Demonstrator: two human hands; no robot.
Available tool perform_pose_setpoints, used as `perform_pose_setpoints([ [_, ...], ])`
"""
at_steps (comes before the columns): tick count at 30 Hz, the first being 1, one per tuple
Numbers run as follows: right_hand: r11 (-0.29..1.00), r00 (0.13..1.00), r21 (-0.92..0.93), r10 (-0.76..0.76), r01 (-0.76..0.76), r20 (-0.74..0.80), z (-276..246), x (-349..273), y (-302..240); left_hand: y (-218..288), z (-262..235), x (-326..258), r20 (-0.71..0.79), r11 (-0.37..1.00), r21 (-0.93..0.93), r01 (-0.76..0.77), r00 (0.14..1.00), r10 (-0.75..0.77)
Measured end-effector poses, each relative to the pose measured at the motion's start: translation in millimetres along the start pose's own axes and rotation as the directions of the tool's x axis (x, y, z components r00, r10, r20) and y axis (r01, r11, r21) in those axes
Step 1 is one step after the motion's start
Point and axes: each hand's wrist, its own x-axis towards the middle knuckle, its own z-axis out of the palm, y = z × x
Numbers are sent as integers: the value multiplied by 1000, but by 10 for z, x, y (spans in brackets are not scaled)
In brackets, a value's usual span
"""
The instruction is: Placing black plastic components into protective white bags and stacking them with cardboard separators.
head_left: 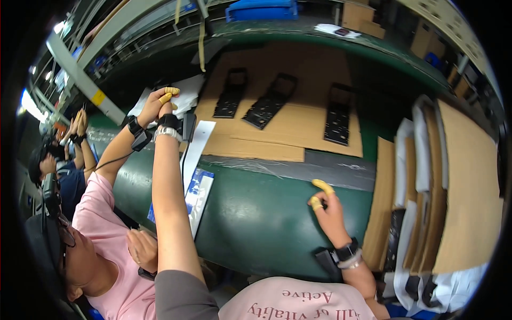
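Note:
My left hand point(167, 111) reaches forward across the green table, right beside a co-worker's hand point(152, 108) with yellow finger cots. That hand partly covers it, so its fingers and anything in them are hard to make out. White sheets point(188, 95) lie just beyond both hands. Over the table's near side, my right hand point(330, 213) has yellow cots on thumb and index finger, which are apart with nothing between them. Three black perforated panels, a left one point(231, 93), a middle one point(270, 101) and a right one point(337, 114), lie on brown cardboard point(282, 144).
A long white strip point(198, 149) and a blue-and-white packet point(200, 194) lie near my left forearm. Cardboard sheets with white foam point(421, 154) stand upright at the right. The co-worker in pink point(101, 234) is close on my left. A blue bin point(261, 10) is at the back.

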Motion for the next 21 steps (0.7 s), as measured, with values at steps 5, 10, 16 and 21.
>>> perform_pose_setpoints([
  [5, 978, 994, -176, -110, 110, 10, -26, -32, -205, -352, 632, -1242, 280, 987, -130, 90, 959, -51],
  [10, 945, 987, -288, -145, 158, 66, -13, -222, -328, -371, 1532, -3175, 794, 972, -183, -146, 561, 234],
  [16, 891, 913, -325, -196, 319, 359, 189, -769, -519, -345, 2133, -5040, 906, 281, -415, -866, -423, 35],
  [21, 935, 913, -86, -311, 343, 264, -36, -1276, -402, -643, 2520, -5746, 784, -61, -615, -786, -601, -156],
])
